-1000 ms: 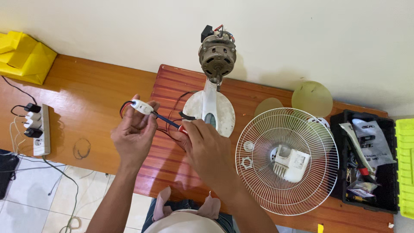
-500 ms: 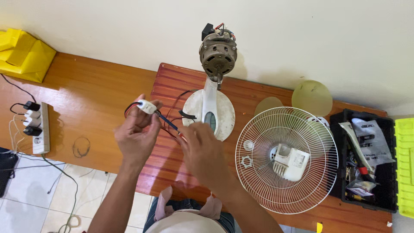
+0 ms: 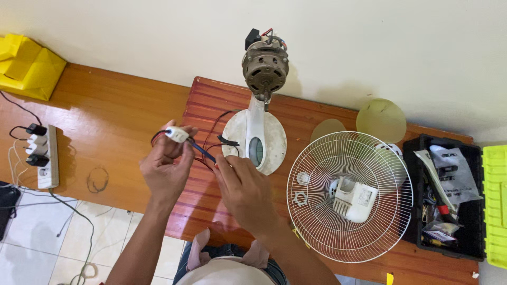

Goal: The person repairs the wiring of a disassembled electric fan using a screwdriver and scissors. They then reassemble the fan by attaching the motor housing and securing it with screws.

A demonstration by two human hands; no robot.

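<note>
My left hand (image 3: 166, 169) pinches a small white electrical part (image 3: 176, 134) with red, black and blue wires (image 3: 202, 150) trailing from it. Beside it, my right hand (image 3: 244, 190) holds the wires near their blue section, fingers closed on them. The wires run toward the white fan stand (image 3: 255, 138), which rests on a reddish slatted low table (image 3: 206, 105). The bare fan motor (image 3: 265, 64) sits at the top of the stand, uncovered, with small wires at its back.
A white wire fan guard (image 3: 322, 232) lies to the right with a white housing piece (image 3: 355, 199) and small rings on it. Further right is an open black toolbox (image 3: 446, 195). A power strip (image 3: 46, 155) with plugs lies at left. Yellow plastic (image 3: 26, 66) sits top left.
Both hands have stayed over the table's left part. The left hand has shifted the white part slightly, turning it with the wires; the right hand has slid a little along the wires.
</note>
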